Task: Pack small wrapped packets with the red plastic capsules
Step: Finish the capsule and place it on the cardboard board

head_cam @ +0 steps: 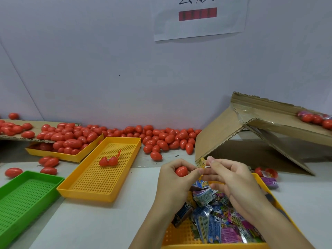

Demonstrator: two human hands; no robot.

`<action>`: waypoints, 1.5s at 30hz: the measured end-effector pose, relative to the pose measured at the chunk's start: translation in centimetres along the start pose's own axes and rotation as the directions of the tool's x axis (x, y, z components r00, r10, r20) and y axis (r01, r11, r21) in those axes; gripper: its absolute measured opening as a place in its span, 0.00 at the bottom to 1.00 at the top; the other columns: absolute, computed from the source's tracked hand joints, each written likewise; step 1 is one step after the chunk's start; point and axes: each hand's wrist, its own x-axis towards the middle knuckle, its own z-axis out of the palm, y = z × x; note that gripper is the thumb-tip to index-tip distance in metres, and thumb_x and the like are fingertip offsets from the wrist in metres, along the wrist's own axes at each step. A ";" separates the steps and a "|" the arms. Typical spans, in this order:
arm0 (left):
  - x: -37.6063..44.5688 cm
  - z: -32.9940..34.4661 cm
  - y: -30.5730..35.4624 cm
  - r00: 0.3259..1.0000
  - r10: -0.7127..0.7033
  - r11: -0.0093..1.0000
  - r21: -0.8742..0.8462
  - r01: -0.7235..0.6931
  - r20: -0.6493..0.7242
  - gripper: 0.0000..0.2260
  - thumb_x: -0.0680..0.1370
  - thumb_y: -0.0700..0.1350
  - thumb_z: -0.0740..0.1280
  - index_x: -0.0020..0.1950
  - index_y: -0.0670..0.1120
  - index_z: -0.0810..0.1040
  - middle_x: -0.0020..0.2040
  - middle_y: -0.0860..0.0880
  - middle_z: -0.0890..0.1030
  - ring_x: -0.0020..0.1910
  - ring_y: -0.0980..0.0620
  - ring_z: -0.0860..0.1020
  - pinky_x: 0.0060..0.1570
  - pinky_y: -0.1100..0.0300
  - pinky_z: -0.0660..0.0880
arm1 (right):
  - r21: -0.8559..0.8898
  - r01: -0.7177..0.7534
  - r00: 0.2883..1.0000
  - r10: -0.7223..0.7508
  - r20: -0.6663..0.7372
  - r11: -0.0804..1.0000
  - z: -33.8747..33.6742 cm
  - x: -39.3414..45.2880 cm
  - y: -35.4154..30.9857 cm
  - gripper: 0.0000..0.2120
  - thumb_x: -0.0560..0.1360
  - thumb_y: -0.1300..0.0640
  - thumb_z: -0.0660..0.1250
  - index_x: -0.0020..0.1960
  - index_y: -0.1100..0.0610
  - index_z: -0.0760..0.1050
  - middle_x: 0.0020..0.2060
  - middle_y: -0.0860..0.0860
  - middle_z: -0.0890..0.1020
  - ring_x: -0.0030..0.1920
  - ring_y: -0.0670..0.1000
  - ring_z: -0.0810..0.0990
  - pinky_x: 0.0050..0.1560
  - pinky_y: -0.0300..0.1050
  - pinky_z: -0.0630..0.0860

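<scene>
— Where is the capsule being worked on?
— In the left hand [177, 174]. Its fingers curl round a red capsule [181, 171], which sits in the cup of the palm with only its top showing between thumb and fingers.
— And the other hand?
— The right hand [231, 177] pinches a small yellow packet [200, 162] between thumb and fingertip. The packet stands just beside the capsule, to its right and a little higher, at the spot where the two hands meet. I cannot tell whether packet and capsule touch.
— Where are the rest of the packets?
— Directly beneath both hands, heaped in a yellow tray [181, 236]: blue, purple and silver wrapped packets [213, 225] piled together.
— And the other capsules?
— A long drift of loose red capsules [161, 137] lies along the foot of the wall, and more fill the far yellow tray [77, 155] under a cardboard flap. The middle yellow tray [100, 178] holds an opened capsule [108, 161], its two halves side by side.
— Anything else on the table?
— A green tray [23, 194] at the left edge, and a tipped cardboard box [224, 133] at the right with a few capsules on its upper flap. A purple packet [270, 182] lies near the box.
</scene>
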 end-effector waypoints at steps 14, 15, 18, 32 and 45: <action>0.0 0.2 -0.5 0.993 0.115 0.984 0.139 -0.111 -0.023 0.06 0.72 0.45 0.78 0.43 0.53 0.82 0.29 0.55 0.74 0.30 0.60 0.72 0.33 0.66 0.73 | -0.054 0.103 0.994 -0.104 -0.015 0.993 -0.3 -0.1 0.6 0.11 0.74 0.64 0.71 0.53 0.51 0.83 0.46 0.50 0.86 0.47 0.50 0.86 0.42 0.41 0.81; 0.0 0.2 -0.5 0.994 0.112 0.985 0.132 -0.109 -0.018 0.06 0.72 0.44 0.77 0.43 0.53 0.82 0.29 0.55 0.74 0.30 0.59 0.72 0.33 0.65 0.73 | -0.076 0.126 0.992 -0.128 -0.015 0.989 -0.3 -0.1 0.5 0.12 0.75 0.66 0.71 0.53 0.51 0.82 0.46 0.49 0.86 0.47 0.49 0.86 0.42 0.40 0.81; 0.0 0.4 -0.3 0.995 0.098 0.990 0.101 -0.097 -0.007 0.08 0.73 0.41 0.76 0.44 0.53 0.82 0.30 0.58 0.76 0.30 0.60 0.72 0.34 0.67 0.73 | -0.187 0.200 0.979 -0.205 -0.006 0.962 -0.1 -0.4 0.3 0.15 0.74 0.68 0.71 0.53 0.49 0.81 0.46 0.46 0.86 0.47 0.46 0.86 0.43 0.39 0.82; -0.1 0.6 0.0 0.981 0.123 0.980 0.177 -0.096 -0.150 0.11 0.77 0.38 0.69 0.43 0.54 0.82 0.42 0.60 0.82 0.44 0.60 0.81 0.40 0.70 0.76 | -0.373 0.278 0.959 -0.278 0.056 0.885 0.4 -0.8 0.2 0.15 0.72 0.54 0.76 0.55 0.41 0.77 0.45 0.43 0.81 0.46 0.42 0.82 0.43 0.36 0.79; -0.2 0.3 0.2 0.995 0.060 0.984 0.171 -0.046 -0.078 0.08 0.76 0.39 0.71 0.45 0.53 0.84 0.40 0.58 0.83 0.42 0.60 0.81 0.40 0.71 0.75 | -0.163 0.237 0.971 -0.233 0.046 0.958 -0.1 -0.5 -0.2 0.08 0.76 0.57 0.71 0.50 0.46 0.84 0.45 0.48 0.87 0.46 0.42 0.84 0.44 0.37 0.77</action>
